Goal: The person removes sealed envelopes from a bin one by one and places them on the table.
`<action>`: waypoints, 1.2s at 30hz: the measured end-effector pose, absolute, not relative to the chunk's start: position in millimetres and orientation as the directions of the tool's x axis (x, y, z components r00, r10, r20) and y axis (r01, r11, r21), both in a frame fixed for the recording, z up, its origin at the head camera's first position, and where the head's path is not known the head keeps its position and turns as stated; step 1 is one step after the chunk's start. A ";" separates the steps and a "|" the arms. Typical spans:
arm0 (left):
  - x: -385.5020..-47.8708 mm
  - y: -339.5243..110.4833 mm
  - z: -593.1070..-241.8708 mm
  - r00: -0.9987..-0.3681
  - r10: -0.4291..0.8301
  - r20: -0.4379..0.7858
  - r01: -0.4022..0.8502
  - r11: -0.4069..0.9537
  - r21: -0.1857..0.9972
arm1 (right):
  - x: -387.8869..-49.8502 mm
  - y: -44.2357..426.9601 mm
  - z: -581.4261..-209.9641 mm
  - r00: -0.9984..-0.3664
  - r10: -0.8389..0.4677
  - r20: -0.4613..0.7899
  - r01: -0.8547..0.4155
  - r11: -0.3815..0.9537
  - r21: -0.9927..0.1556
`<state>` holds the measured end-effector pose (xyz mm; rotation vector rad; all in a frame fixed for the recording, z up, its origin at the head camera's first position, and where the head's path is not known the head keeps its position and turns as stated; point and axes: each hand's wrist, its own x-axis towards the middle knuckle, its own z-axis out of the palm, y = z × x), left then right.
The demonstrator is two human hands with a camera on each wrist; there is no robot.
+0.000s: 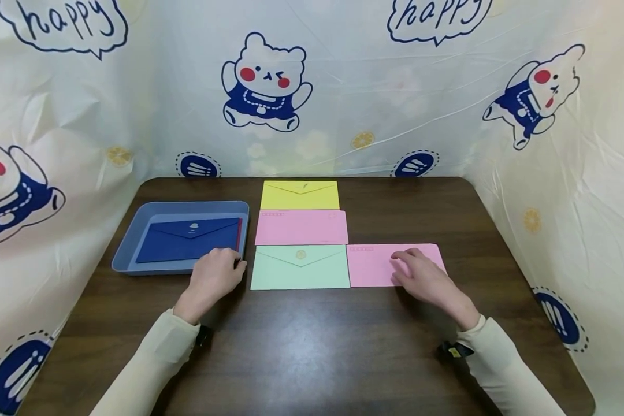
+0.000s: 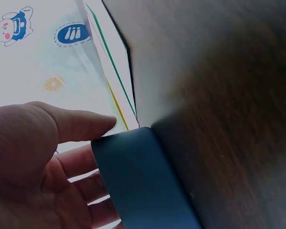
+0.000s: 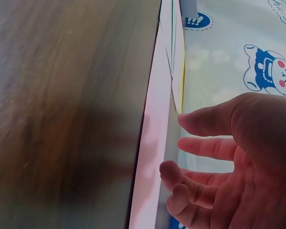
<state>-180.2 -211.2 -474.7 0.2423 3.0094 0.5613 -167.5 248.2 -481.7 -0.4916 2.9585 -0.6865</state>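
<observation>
Pink envelope point(image 1: 371, 267): lay flat on table point(image 1: 312, 358), just right of mint-green envelope point(image 1: 300, 270), beneath relaxed, empty right hand point(image 1: 423, 277); risked skewing if brushed by its fingertips point(image 3: 171, 171). Blue tray point(image 1: 151, 268): sat partly beneath left hand point(image 1: 215, 274); could not tell its grip.

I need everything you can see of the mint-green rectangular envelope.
The mint-green rectangular envelope looks like paper and lies flat, long sides running left to right, on the dark brown wood-look table. Its pointed flap faces up and looks closed, bearing a small, round, gold-toned emblem. One pink rectangular envelope adjoins its far edge; another pink rectangular envelope adjoins its right edge.
</observation>
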 end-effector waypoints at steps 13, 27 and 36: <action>-182.8 -224.2 -463.7 -0.989 0.148 -0.016 0.127 0.900 0.417 | -177.2 223.4 -474.3 -0.954 -0.296 -0.047 -0.235 0.837 -0.495; -195.7 -241.0 -455.5 -0.959 0.155 -0.236 0.072 0.942 0.326 | -196.1 185.2 -454.2 -0.932 -0.363 0.012 -0.307 0.771 -0.558; -198.0 -243.5 -450.8 -0.959 0.149 -0.241 0.061 0.938 0.340 | -208.1 146.3 -438.6 -0.918 -0.393 0.051 -0.342 0.720 -0.604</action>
